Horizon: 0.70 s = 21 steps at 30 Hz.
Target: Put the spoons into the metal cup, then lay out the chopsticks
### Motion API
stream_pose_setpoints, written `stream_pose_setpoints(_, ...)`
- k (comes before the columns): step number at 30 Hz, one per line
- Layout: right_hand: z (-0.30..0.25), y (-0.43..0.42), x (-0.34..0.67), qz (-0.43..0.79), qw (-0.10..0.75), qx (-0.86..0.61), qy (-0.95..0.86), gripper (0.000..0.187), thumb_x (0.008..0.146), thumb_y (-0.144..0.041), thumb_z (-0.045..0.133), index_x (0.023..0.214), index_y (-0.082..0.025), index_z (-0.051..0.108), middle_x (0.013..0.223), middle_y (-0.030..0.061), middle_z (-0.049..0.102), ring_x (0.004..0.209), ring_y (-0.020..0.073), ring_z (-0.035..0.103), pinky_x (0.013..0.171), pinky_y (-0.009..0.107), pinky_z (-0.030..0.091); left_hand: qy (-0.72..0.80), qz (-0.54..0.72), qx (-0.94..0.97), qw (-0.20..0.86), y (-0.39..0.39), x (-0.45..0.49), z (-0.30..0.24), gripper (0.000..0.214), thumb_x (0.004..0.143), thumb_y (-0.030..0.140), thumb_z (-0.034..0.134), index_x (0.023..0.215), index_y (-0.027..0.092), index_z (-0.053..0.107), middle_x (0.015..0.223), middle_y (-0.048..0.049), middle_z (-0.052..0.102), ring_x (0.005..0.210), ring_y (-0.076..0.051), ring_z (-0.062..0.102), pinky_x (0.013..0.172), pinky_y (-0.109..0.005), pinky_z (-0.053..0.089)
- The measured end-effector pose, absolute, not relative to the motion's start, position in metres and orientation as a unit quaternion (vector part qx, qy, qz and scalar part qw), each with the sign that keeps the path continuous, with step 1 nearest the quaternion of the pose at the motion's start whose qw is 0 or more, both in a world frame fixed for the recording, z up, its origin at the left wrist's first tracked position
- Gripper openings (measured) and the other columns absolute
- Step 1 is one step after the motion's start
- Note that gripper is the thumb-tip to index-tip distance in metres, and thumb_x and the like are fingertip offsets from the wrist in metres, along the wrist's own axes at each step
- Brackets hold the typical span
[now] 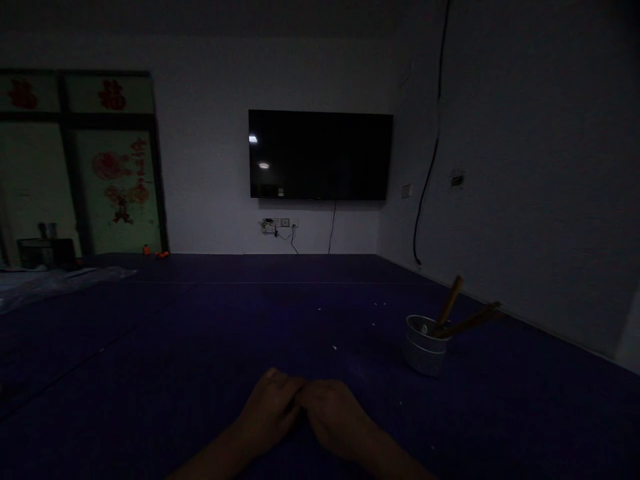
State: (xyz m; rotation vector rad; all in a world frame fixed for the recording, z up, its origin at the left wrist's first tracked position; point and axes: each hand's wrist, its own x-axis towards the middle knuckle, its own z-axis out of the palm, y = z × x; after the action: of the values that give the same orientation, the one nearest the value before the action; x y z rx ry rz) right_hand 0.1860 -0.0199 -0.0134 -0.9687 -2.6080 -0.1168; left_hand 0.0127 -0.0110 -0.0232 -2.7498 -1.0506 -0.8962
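Note:
My left hand (267, 407) and my right hand (333, 410) meet at the bottom middle of the head view, over a dark blue tabletop (240, 340). The fingers of both are curled in, and their tips touch or overlap. Whatever lies between them, if anything, is hidden by the fingers and the dim light. To the right of my right hand stands a grey round container (425, 353) with wooden sticks (467, 323) leaning out of it.
Small white scraps (335, 347) dot the blue surface. Clear plastic sheeting (60, 283) lies at the left, near a dark box (47, 253). Small orange items (161, 254) sit at the far edge. A black cable (429, 180) hangs down the right wall; a television (320, 157) is mounted beyond.

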Motion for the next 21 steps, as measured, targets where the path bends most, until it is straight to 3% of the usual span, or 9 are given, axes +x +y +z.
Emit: stream_pose_setpoints(21, -0.0054, -0.0233, 0.1891, -0.012, 0.165, -0.353, -0.921, 0.026, 0.078, -0.012, 0.041, 0.094, -0.02, 0.061, 0.093, 0.0033, 0.07, 0.08, 0.0176, 0.065, 0.07, 0.025, 0.044, -0.341, -0.283, -0.896, 0.008, -0.0135, 0.0125, -0.0216, 0.021, 0.083, 0.018, 0.046, 0.099, 0.02, 0.059, 0.085, -0.0039, 0.068, 0.076, -0.018, 0.059, 0.071, -0.031, 0.041)
